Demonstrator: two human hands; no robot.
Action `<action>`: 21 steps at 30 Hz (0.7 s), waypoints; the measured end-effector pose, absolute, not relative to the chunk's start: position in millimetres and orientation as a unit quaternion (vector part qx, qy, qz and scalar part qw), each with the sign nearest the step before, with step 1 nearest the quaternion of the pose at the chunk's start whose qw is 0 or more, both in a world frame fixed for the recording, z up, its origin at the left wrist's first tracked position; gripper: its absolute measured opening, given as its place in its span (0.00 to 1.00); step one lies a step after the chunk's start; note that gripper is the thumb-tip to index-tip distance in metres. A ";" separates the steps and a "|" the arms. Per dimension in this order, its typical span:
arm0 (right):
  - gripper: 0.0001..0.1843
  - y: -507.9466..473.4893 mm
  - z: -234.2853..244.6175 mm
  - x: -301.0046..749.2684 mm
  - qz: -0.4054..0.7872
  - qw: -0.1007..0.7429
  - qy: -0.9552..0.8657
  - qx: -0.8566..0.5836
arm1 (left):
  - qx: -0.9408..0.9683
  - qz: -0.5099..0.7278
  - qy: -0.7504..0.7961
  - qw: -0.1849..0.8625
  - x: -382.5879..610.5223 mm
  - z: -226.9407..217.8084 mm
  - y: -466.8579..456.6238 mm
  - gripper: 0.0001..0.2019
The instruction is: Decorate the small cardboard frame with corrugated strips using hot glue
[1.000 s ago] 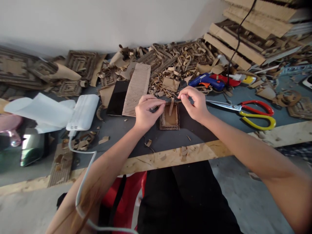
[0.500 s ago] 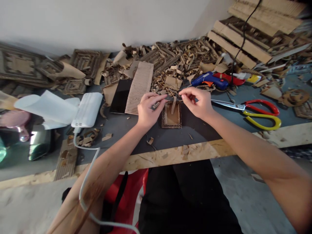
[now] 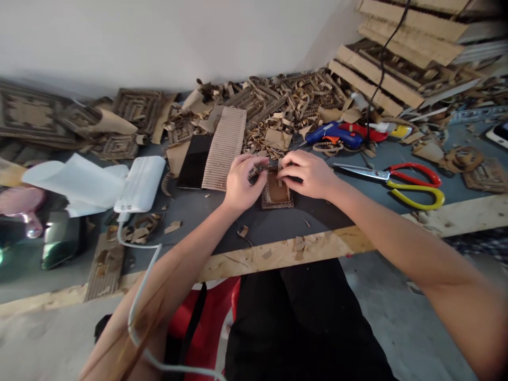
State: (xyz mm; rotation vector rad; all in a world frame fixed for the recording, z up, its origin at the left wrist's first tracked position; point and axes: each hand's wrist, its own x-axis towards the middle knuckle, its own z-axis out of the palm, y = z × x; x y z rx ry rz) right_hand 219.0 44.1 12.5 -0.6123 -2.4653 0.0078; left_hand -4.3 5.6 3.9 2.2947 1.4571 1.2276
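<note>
Just right of the centre of view, a small cardboard frame [image 3: 278, 197] lies on the table [image 3: 222, 230]. The left hand [image 3: 243, 184] bends its fingers at the frame's upper left corner, the right hand [image 3: 309, 173] over its upper right part; whether either grips anything, I cannot tell. Scissors [image 3: 379, 174] lie at centre right.

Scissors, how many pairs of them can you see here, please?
1: a pair of scissors lies on the table, right of the right hand; others may be hidden under cardboard scraps.
</note>
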 end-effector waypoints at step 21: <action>0.30 46.6 11.1 224.6 0.085 0.282 -0.905 -0.307 | 0.838 0.354 0.408 0.079 -1.8 3.9 9.8 0.25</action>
